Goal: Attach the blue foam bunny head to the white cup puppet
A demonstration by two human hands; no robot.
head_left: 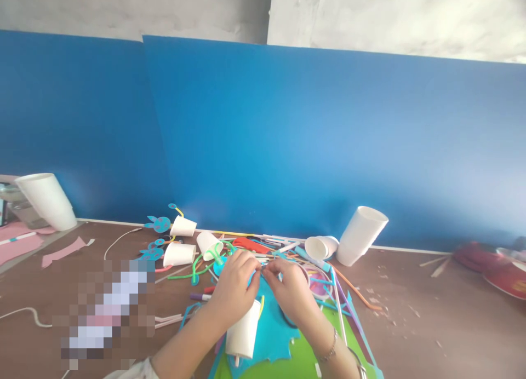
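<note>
My left hand [237, 280] and my right hand [290, 287] meet above the work area, fingertips pinched close together. Whatever lies between the fingertips is too small to make out. Under my left forearm a white paper cup [242, 335] is tilted, with a stick end poking out at the bottom and a yellow pipe cleaner [261, 306] at its side. Beneath my hands lies a cut blue foam sheet [276, 335], resting on a green sheet [329, 362]. Left of my left hand are a marker with a purple cap [199, 297] and green pipe cleaners [194, 268].
Finished-looking cups with blue rabbit heads [158, 224] lie at back left. Behind my hands are red scissors [251, 244], sticks and a tape roll [318, 285]. Stacked paper cups [361, 235] stand against the blue partition [263, 138]. A pixelated patch [110, 308] covers the left table area.
</note>
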